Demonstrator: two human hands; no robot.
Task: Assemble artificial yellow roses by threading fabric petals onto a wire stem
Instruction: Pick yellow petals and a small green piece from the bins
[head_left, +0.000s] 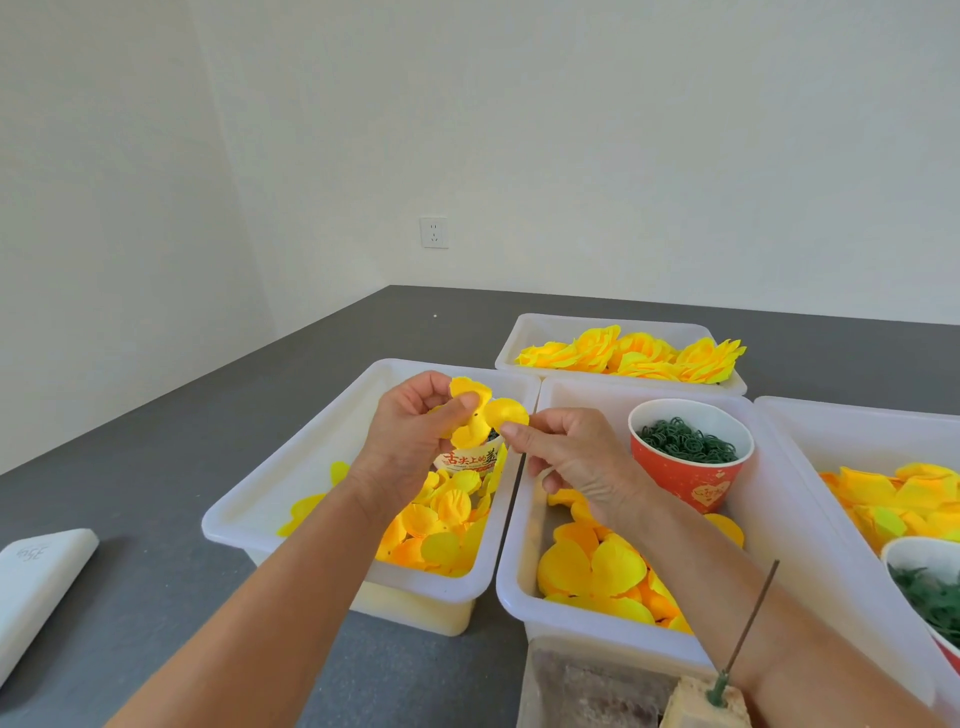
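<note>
Left hand gripping a yellow petal piece above the left tub, thumb on its middle, right hand pinching the petal's right edge in a closed grip, wire stem upright near right, on the bench

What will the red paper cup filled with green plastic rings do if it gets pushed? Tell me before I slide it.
The red paper cup looks light: thin paper, small green plastic rings. It narrows toward its base and is filled almost to the rim, so a push near the top may tip it and spill rings. Standing inside the white plastic bin, it would probably slide easily if pushed low.
</note>
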